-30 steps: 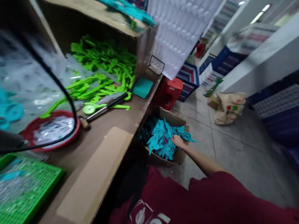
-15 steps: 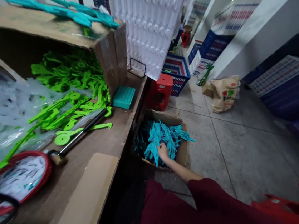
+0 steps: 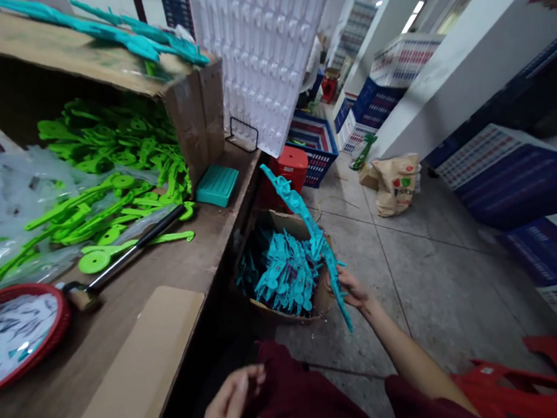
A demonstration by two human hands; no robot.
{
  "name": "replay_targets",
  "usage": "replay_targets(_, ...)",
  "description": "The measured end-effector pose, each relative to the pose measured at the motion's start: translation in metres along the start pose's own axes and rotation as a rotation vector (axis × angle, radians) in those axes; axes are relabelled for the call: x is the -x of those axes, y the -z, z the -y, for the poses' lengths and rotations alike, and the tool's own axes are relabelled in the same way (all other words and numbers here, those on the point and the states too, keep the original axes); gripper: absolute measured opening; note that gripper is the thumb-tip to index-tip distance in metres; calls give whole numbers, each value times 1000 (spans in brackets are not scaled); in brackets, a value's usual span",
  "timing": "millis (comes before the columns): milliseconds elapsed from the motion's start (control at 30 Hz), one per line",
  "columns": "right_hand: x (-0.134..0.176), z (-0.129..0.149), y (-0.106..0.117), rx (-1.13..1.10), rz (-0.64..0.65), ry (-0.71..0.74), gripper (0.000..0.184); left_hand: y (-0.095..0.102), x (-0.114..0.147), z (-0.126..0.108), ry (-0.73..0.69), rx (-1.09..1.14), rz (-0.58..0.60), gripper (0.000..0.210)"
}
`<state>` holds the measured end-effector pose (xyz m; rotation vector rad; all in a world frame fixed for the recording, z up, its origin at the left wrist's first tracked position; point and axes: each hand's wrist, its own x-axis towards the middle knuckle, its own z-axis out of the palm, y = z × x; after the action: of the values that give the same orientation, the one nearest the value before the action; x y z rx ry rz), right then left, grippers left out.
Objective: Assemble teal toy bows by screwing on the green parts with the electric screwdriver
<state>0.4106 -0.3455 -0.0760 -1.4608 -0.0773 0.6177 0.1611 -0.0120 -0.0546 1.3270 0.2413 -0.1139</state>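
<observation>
A long, curved teal plastic piece (image 3: 304,216), shaped like a toy bow limb, is held upright and tilted in my right hand (image 3: 352,289). My fingers grip it near its lower end. Beside and below it, a cardboard box (image 3: 276,311) on the floor holds a heap of similar teal pieces (image 3: 286,272). Low in the view, in front of my shirt, my left hand (image 3: 229,402) is loosely curled with its thumb and fingers apart. I see nothing in it.
The table's cardboard carton (image 3: 201,120) spills green plastic parts (image 3: 120,140). Nearby lie a hammer-like tool (image 3: 135,249), a teal block (image 3: 217,184) and a red basket (image 3: 62,321). Red stools (image 3: 293,163), a paper bag (image 3: 396,185) and stacked crates (image 3: 506,176) stand on the floor.
My right hand has risen out of the heap to the right, lifting one long teal piece from the box. My left hand has come into view at the bottom.
</observation>
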Motion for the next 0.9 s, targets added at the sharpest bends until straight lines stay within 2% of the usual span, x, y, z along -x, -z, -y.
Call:
replay_targets(33, 4, 9, -1, 32, 84, -12, 54, -11, -19, -2, 128, 264, 44, 50)
replay_targets(100, 10, 28, -8, 118, 260, -55, 57, -28, -58, -14, 305, 680, 201, 56)
replay_targets(167, 12, 49, -18, 233, 444, -111, 51, -37, -90, -33, 286, 765, 223, 67)
replay_targets(233, 13, 70, -30, 359, 617, -159, 41, -36, -106, -54, 262, 831, 232, 72)
replay_targets(300, 13, 87, -40, 468, 746, -183, 33, -25, -103, -75, 203, 912, 269, 67)
replay_targets(367, 11, 100, -47, 545, 825, -183, 32, -6, -81, -92, 122, 903, 262, 54)
replay_targets(400, 8, 105, -50, 574, 853, -178, 32, 5, -66, -100, 98, 826, 228, 49)
replay_targets(467, -2, 113, -56, 624, 898, -166, 33, 26, -29, -115, 109, 506, 82, 42)
replay_targets(567, -22, 120, -70, 689, 948, -139, 32, 47, 30, -139, 158, -133, -289, 46)
replay_targets(633, -36, 122, -84, 722, 978, -118, 33, 51, 66, -155, 107, -372, -500, 47)
replay_targets(700, -46, 120, -101, 744, 1021, -92, 35, 51, 99, -168, -11, -362, -657, 43)
replay_targets(800, -52, 114, -132, 765, 1106, -39, 38, 49, 146, -181, -202, -91, -917, 36)
replay_targets(900, -53, 109, -168, 778, 1092, -3, 39, 51, 190, -180, -243, 39, -1171, 40)
